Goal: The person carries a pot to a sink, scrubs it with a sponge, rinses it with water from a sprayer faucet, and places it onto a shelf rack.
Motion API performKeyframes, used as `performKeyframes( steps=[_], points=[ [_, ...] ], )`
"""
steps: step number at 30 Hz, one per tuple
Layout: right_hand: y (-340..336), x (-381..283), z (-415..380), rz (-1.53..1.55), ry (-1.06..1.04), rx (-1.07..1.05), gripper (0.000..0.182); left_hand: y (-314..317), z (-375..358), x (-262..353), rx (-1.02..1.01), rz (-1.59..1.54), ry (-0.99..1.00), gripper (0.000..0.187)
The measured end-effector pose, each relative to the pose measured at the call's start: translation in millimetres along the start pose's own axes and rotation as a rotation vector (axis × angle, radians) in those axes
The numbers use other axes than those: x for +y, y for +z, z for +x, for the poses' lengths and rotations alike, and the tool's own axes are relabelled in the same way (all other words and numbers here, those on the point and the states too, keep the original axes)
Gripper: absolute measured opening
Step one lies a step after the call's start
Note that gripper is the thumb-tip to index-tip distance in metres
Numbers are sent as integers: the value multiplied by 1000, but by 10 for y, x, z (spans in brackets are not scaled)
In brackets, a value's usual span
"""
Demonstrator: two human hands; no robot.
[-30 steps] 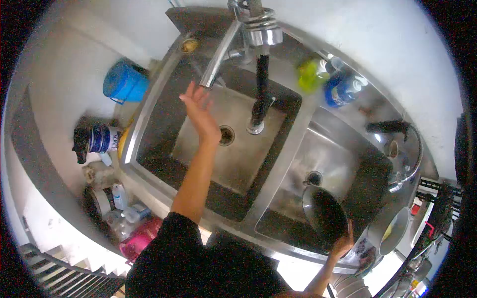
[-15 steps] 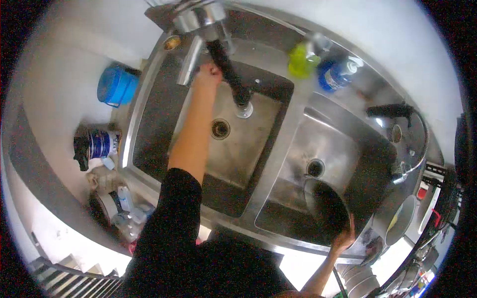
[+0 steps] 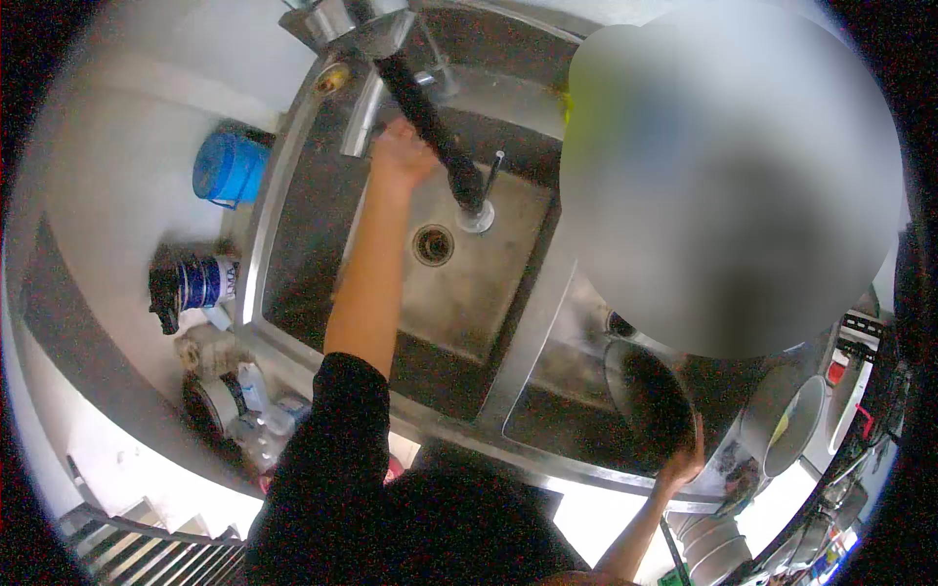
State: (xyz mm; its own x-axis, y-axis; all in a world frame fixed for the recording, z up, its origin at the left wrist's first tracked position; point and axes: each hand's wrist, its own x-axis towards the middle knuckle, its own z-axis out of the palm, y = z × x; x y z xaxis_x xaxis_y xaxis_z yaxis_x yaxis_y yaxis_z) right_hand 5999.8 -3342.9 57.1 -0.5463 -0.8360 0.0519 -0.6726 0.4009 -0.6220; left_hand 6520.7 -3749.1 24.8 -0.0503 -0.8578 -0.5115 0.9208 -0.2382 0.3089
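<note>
My left hand (image 3: 403,154) is at the back of the left sink basin (image 3: 469,322), beside the steel tap spout (image 3: 362,122). Its fingers are curled, and what they close on, if anything, is hidden. Just right of it hangs a black spray hose (image 3: 425,112) ending in a pale round nozzle (image 3: 476,217), with a thin metal rod (image 3: 495,174) standing next to it. My right hand (image 3: 684,461) grips the near rim of a dark round pan (image 3: 650,396), which is tilted over the right sink basin (image 3: 552,430).
Left of the sink are a blue bucket (image 3: 230,168), a blue-and-white tub (image 3: 207,283) and clear plastic bottles (image 3: 269,430). A grey bucket (image 3: 791,420) stands to the right, with stacked pale containers (image 3: 711,549) below. A large blur covers the upper right.
My left hand has shifted slightly down and left, and more of the metal rod beside the nozzle shows. My right hand still holds the pan, almost unmoved. The blur at upper right is new.
</note>
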Motion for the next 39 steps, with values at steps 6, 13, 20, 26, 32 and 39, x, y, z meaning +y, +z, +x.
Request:
performKeyframes(
  steps=[6,13,20,26,32,39],
  points=[
    [0,10,9,14,-56,-48,36,-325,381,150,-162,73,51,15],
    [-14,138,-27,177,-127,-15,39,-282,-363,145,60,374,236,40],
    [-133,169,-17,137,-159,-77,39,413,-1508,-184,50,218,23,67],
    [-160,161,51,72,-168,-72,51,473,-1528,42,-81,162,98,54],
    [-214,278,24,97,-132,-101,52,597,-1538,139,-54,66,0,38],
    [-235,326,-9,183,-133,-66,46,729,-1522,75,282,446,367,34]
  ],
)
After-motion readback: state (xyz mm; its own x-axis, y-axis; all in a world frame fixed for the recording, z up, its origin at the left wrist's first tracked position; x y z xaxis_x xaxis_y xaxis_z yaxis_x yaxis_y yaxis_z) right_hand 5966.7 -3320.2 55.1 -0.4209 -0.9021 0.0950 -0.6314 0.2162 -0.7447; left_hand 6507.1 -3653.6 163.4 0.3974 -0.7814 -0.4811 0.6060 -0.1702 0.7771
